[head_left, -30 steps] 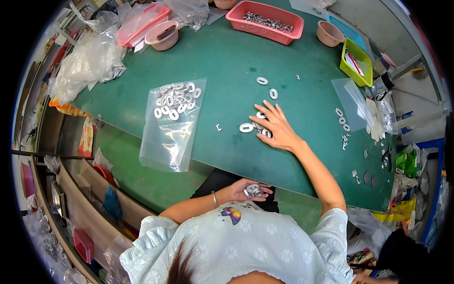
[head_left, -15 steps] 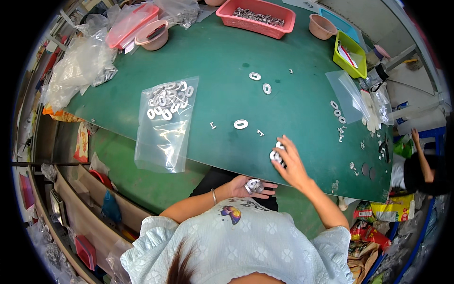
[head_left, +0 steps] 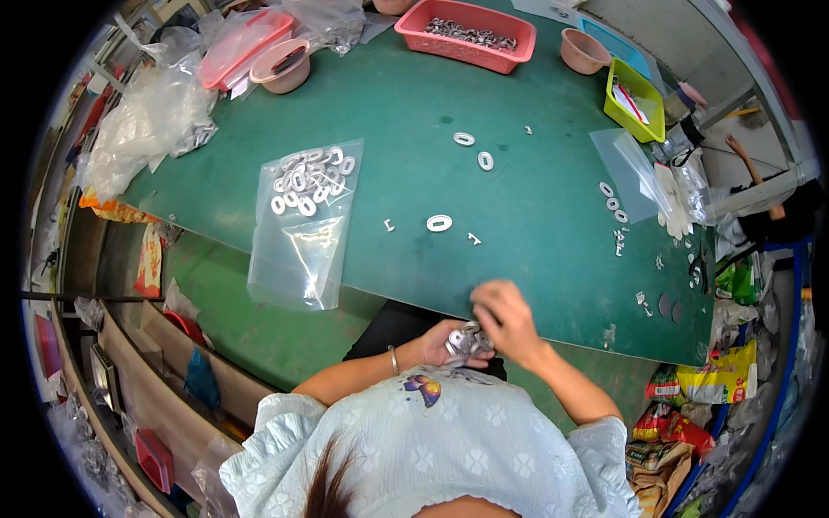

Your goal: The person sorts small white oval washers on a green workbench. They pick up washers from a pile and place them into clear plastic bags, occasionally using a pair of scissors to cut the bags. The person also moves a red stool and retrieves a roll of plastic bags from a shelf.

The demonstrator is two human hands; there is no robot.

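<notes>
My left hand [head_left: 434, 343] is held palm up in front of my body, just off the table's near edge. A small heap of oval silver metal pieces [head_left: 467, 343] rests in its cupped fingers. Directly above and to the right of the heap is my right hand [head_left: 509, 325], with bent fingers smeared by motion. Whether it holds anything is hidden. A single oval piece [head_left: 439, 224] lies on the table ahead of my hands, between two small white metal parts. To its left, a clear plastic bag [head_left: 302, 233] has many similar ovals on or in it.
The green table [head_left: 397, 104] carries a pink basket [head_left: 466, 53] of metal parts, a pink bowl [head_left: 584, 52] and a lime basket [head_left: 635, 102] at the back. Crumpled plastic bags [head_left: 142, 129] lie far left. Gloves [head_left: 673, 203] lie at right, near another person's arm [head_left: 751, 164].
My right hand has moved from the table edge left and down to my left hand. The ovals it covered have left the table, and the heap in my left palm is larger.
</notes>
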